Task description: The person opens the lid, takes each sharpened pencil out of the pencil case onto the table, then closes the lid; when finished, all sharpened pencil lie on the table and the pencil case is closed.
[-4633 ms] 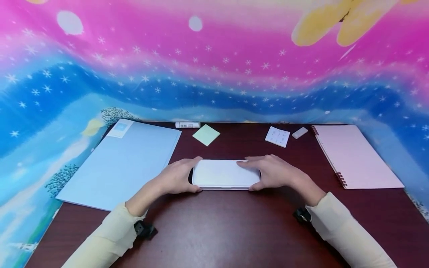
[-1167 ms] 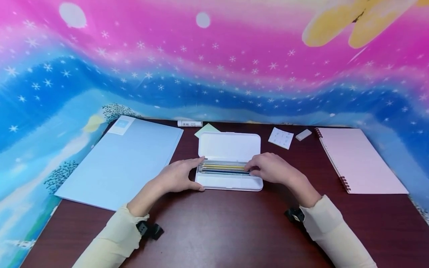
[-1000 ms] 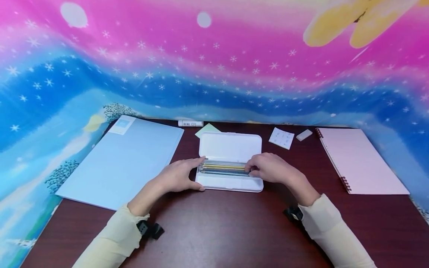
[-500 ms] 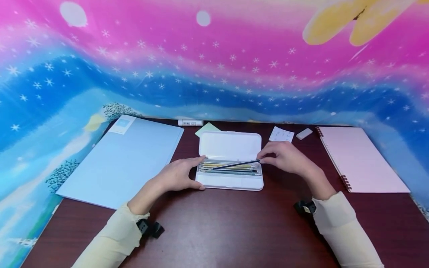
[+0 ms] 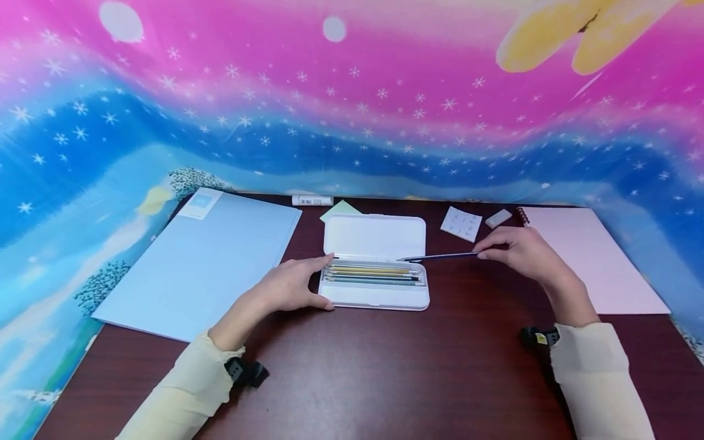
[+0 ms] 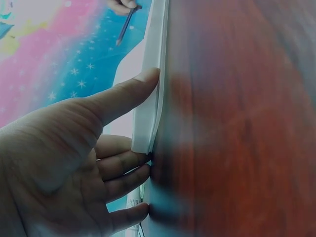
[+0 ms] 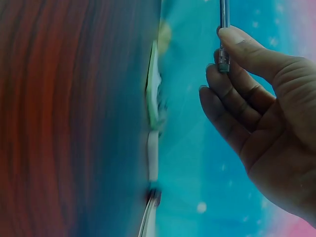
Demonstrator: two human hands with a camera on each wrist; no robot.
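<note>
The dark wooden table (image 5: 385, 373) spans the whole near field. At its far left lies the blue folder (image 5: 203, 263), at its far right the pink spiral notebook (image 5: 594, 256). Centre: the white pencil case (image 5: 374, 269), lid laid open toward the far side, tray holding a row of pencils (image 5: 374, 276) lying left to right. My left hand (image 5: 291, 287) steadies the left end of the case; in the left wrist view the thumb (image 6: 126, 96) presses along the near wall and the other fingers lie loosely curled against the case end, so this is a bracing contact, not a full grasp. My right hand (image 5: 522, 250) is to the right of the case, above the table, with thumb and fingertips (image 7: 232, 74) pinching the end of one dark pencil (image 5: 440, 256). That pencil is nearly level, its tip pointing left over the right rim of the case, lifted clear of the row in the tray. Judgement: the step in hand is withdrawal of a single pencil, and extraction looks essentially complete. The next move calls for carrying the pencil rightward without the tip catching the rim, with the left hand holding the case down. Small items at the far edge: sticker sheet (image 5: 461, 223), eraser (image 5: 498, 218), green sticky note (image 5: 340, 211), glue stick (image 5: 311, 200).
</note>
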